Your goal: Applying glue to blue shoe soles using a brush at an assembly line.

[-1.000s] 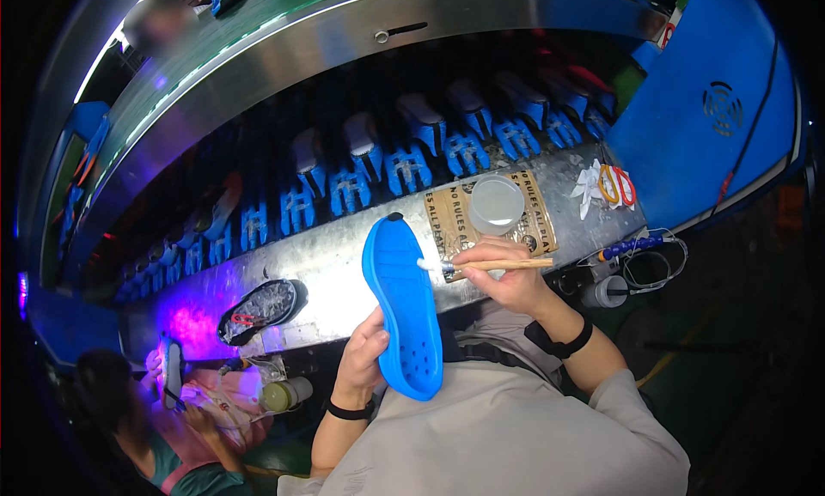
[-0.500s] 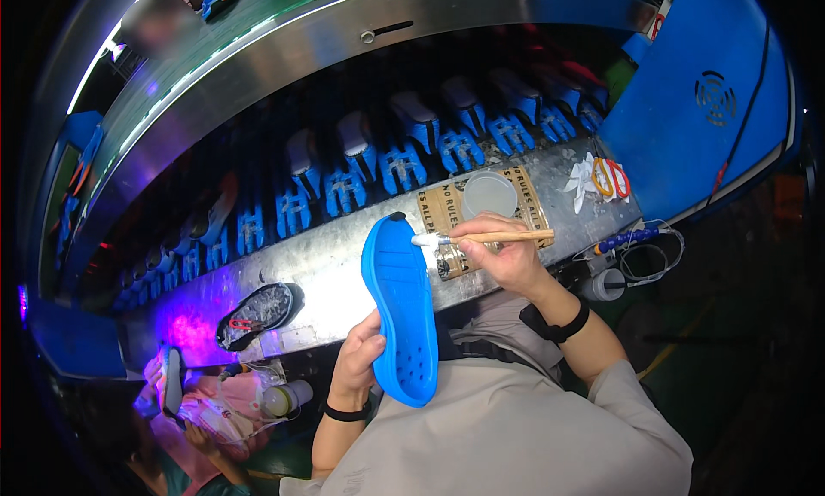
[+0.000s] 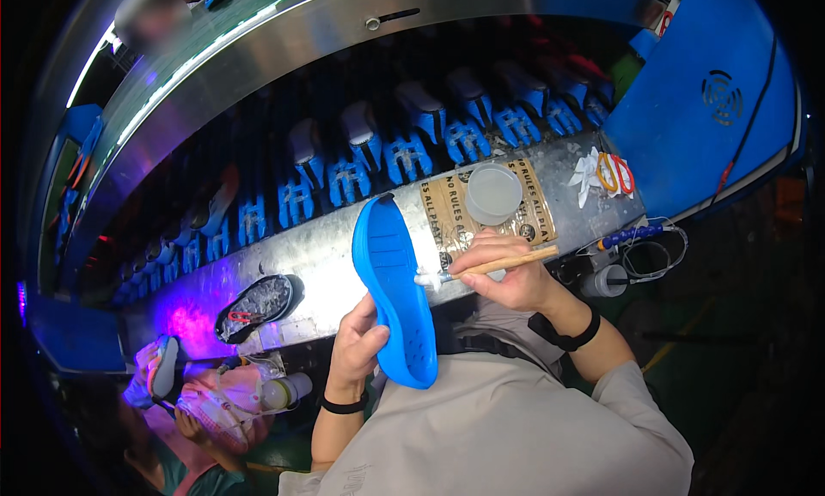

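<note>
Left hand (image 3: pixel 355 346) clamps the blue sole (image 3: pixel 394 286) at left; right hand (image 3: pixel 509 279) pinches a brush (image 3: pixel 528 257), apparently touching the sole's right rim.

Footwear workshop, lined-up shoe parts (image 3: pixel 358 125)

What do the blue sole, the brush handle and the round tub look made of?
Blue sole: probably moulded foam or rubber, matte, with pressed-in grooves. Brush handle: seemingly bare wood, tan and dull. Round tub: likely plastic, since it looks translucent and whitish.
</note>
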`<state>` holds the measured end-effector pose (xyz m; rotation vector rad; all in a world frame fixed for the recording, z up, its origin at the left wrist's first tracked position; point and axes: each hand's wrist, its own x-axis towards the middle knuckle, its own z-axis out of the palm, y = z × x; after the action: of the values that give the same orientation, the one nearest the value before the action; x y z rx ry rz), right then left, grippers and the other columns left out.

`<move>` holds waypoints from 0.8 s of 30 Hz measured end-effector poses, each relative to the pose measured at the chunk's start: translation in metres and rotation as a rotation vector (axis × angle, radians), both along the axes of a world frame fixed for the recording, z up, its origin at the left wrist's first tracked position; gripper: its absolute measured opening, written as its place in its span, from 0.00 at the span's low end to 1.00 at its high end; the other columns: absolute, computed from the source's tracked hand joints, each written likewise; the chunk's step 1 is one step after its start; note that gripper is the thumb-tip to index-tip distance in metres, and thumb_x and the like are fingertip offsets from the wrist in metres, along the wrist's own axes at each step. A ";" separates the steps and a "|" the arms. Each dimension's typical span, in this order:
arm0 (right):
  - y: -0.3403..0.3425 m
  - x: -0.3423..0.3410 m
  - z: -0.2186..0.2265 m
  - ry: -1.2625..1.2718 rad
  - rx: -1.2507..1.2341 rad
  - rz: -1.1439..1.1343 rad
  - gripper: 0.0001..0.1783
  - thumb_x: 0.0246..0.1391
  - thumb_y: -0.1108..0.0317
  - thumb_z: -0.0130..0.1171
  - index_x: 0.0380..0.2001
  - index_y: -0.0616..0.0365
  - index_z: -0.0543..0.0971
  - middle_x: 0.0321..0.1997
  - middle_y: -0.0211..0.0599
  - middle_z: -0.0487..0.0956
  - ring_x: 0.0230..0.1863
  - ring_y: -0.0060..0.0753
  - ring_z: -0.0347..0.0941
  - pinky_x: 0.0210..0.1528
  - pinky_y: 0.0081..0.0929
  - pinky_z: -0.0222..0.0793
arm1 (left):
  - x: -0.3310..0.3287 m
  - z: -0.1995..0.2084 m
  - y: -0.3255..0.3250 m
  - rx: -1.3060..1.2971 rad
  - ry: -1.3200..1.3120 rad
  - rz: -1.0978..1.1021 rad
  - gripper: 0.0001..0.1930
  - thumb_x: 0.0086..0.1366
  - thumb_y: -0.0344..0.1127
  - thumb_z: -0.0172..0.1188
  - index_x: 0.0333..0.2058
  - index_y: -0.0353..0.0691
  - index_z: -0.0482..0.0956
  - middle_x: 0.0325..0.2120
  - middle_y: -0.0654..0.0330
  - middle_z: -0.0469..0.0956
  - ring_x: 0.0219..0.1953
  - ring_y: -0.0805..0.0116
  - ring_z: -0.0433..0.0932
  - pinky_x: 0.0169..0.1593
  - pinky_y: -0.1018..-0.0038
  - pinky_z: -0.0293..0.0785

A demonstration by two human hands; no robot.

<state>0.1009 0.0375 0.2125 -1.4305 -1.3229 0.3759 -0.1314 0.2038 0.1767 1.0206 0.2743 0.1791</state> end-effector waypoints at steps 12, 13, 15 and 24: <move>0.001 -0.006 0.010 0.124 0.007 -0.065 0.06 0.53 0.73 0.65 0.35 0.61 0.85 0.32 0.37 0.85 0.33 0.35 0.79 0.42 0.32 0.72 | 0.003 0.004 0.003 0.060 0.009 0.006 0.43 0.64 0.47 0.66 0.68 0.24 0.58 0.59 0.47 0.73 0.59 0.60 0.75 0.64 0.65 0.69; 0.003 -0.006 0.010 0.124 0.008 -0.069 0.06 0.53 0.73 0.65 0.35 0.61 0.85 0.32 0.37 0.85 0.33 0.35 0.79 0.42 0.32 0.72 | 0.004 0.005 0.002 0.061 0.009 0.002 0.43 0.64 0.47 0.66 0.68 0.24 0.58 0.59 0.47 0.73 0.59 0.60 0.75 0.64 0.65 0.69; 0.005 -0.007 0.009 0.084 0.014 -0.075 0.06 0.53 0.74 0.65 0.35 0.62 0.85 0.32 0.39 0.84 0.33 0.36 0.79 0.42 0.32 0.72 | 0.005 0.008 0.002 0.076 -0.021 0.012 0.43 0.64 0.47 0.65 0.68 0.24 0.58 0.60 0.47 0.73 0.59 0.59 0.75 0.64 0.65 0.69; -0.005 -0.012 0.011 -0.023 0.057 0.026 0.07 0.49 0.74 0.65 0.33 0.61 0.85 0.28 0.37 0.83 0.31 0.35 0.77 0.43 0.33 0.69 | 0.003 0.017 0.005 0.079 -0.006 0.049 0.43 0.64 0.46 0.64 0.68 0.23 0.57 0.60 0.47 0.72 0.60 0.58 0.75 0.64 0.65 0.69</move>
<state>0.0885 0.0324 0.2236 -1.3753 -1.3617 0.3370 -0.1280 0.2086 0.1933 1.0919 0.2888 0.2386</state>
